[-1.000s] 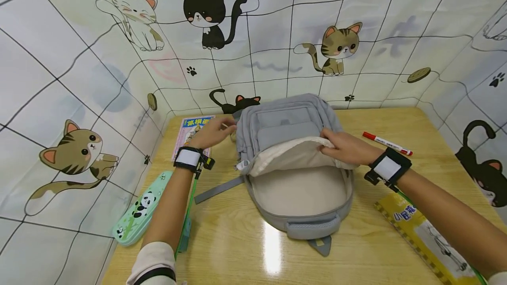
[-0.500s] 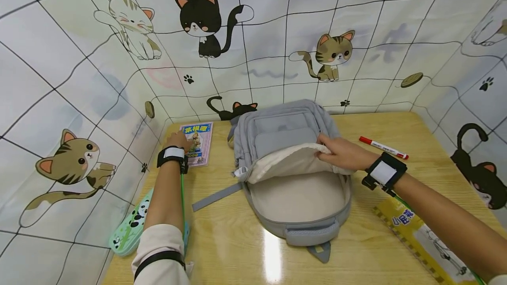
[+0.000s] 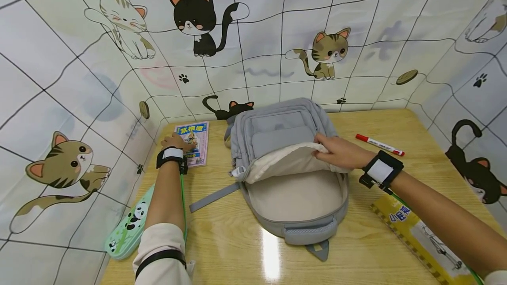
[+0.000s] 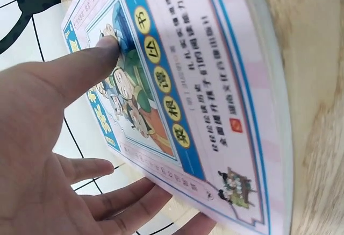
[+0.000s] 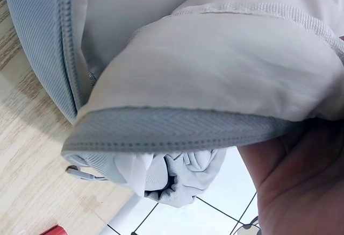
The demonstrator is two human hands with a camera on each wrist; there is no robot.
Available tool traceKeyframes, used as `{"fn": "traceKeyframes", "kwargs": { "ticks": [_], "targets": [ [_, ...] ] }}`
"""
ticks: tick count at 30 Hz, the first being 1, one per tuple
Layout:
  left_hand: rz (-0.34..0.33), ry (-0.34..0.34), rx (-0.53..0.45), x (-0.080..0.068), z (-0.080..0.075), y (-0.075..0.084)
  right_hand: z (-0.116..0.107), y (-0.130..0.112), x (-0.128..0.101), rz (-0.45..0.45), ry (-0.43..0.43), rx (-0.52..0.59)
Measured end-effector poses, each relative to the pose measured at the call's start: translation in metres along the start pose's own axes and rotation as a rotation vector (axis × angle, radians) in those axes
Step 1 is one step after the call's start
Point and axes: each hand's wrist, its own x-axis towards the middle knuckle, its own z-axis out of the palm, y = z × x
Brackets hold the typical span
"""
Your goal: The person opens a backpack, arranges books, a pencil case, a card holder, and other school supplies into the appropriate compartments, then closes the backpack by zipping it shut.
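Note:
A grey backpack lies unzipped on the wooden table, its cream lining showing. My right hand grips the edge of the front flap and holds it up off the main compartment. At the far left corner lies a picture book with a blue and pink cover. My left hand is on its near left edge. In the left wrist view the thumb presses the cover and the fingers curl under the book's edge.
A red marker lies right of the backpack. A green panda pencil case sits at the table's left edge beside my left forearm. A yellow book lies under my right forearm. Cat-print walls close in three sides.
My left hand left the backpack's upper left side and moved left to the picture book, taking hold of its edge. My right hand kept holding the flap.

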Motion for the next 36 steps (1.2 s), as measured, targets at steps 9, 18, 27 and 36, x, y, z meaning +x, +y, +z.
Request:
{"fn": "traceKeyframes", "kwargs": {
  "ticks": [9, 18, 27, 36],
  "targets": [
    [-0.039, 0.125, -0.087, -0.002, 0.002, -0.003, -0.002, -0.004, 0.001, 0.016, -0.020, 0.019],
    [-0.019, 0.182, -0.228, -0.010, -0.005, -0.006, -0.001, -0.003, 0.000, 0.006, -0.010, 0.006],
    [0.315, 0.163, -0.526, -0.031, -0.025, -0.005, -0.002, -0.001, -0.001, 0.039, -0.010, 0.017],
    [0.493, 0.038, -0.817, -0.082, -0.055, 0.013, -0.005, -0.002, 0.004, 0.046, -0.015, 0.011]
  ]
}}
